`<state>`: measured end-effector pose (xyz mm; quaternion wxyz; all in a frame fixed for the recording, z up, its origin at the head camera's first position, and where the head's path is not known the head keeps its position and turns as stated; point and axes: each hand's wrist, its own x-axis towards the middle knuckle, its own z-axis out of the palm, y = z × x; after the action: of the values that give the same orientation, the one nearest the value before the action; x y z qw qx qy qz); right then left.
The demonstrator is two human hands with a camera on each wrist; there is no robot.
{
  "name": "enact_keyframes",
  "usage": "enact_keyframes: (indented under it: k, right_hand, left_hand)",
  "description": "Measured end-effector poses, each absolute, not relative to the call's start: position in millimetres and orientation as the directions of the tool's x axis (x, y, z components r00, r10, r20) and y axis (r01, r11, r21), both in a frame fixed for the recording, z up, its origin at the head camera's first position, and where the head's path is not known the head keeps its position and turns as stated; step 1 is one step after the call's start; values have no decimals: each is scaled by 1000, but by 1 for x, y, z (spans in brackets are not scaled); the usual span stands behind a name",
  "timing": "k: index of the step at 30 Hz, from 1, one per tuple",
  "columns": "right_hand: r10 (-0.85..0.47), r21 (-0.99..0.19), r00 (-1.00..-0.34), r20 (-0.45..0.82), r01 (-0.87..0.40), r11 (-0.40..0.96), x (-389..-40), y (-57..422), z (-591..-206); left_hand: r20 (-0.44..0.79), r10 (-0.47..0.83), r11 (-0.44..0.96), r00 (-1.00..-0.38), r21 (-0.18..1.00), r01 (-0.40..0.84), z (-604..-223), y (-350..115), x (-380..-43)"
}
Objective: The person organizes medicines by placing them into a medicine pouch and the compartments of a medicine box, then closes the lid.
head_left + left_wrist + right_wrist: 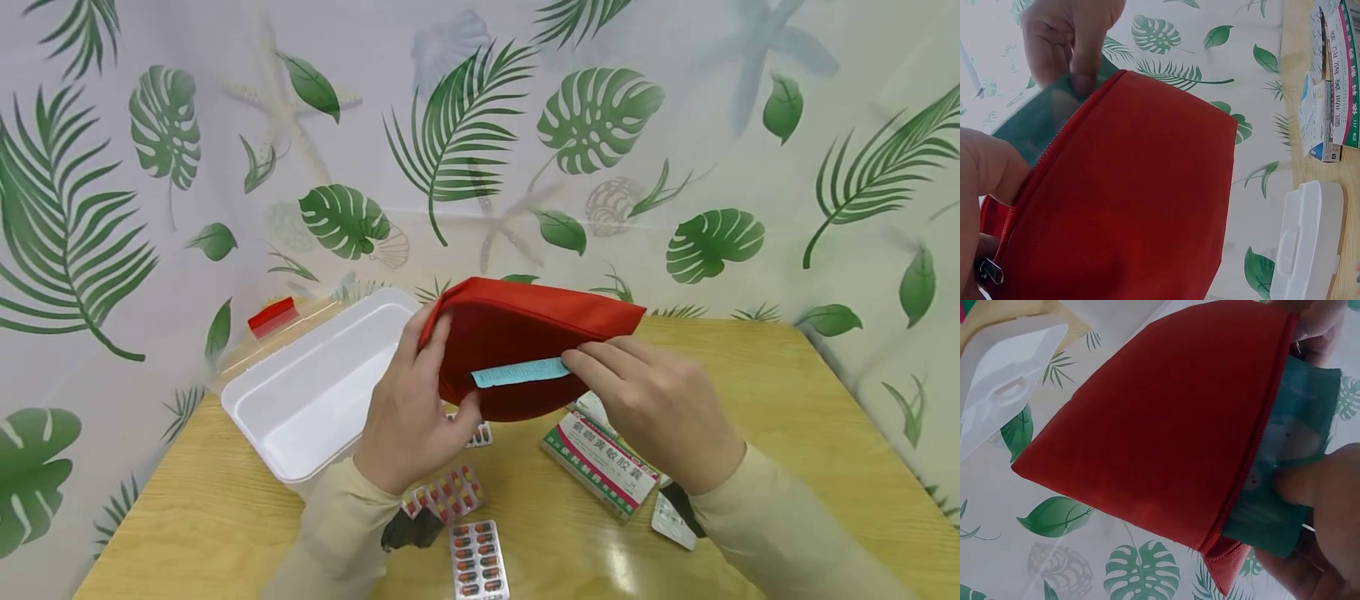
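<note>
- One red pouch (1141,181), one teal packet (1285,444), one white tub (322,400), at least two cartons (600,467) and four blister packs (480,558).
- The packet's lower part is hidden inside the pouch; one blister pack is cut off by the head view's bottom edge, another is mostly covered by the left grip (416,408); its print is hard to make out.
- The left grip is clamped on the pouch's rim; the right grip (652,400) pinches the packet.
- The packet stands in the pouch's mouth, between both grips.
- Tub left of the left grip, cartons below the right.
</note>
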<state>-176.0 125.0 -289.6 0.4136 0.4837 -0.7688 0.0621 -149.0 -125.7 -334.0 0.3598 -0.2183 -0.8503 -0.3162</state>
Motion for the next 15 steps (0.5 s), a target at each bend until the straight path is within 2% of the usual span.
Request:
enact_keyframes:
  k: [6, 11, 15]
  right_hand:
    - [-758, 336, -300, 579, -760, 557, -180, 125, -291]
    - [-756, 344, -387, 528, -717, 606, -181, 120, -294]
    - [-744, 340, -419, 521, -697, 631, -179, 114, -297]
  left_hand:
    - [761, 151, 692, -631, 374, 617, -330, -122, -153]
    - [761, 146, 697, -633, 375, 612, -329, -122, -152]
    - [750, 139, 703, -646, 384, 598, -331, -123, -149]
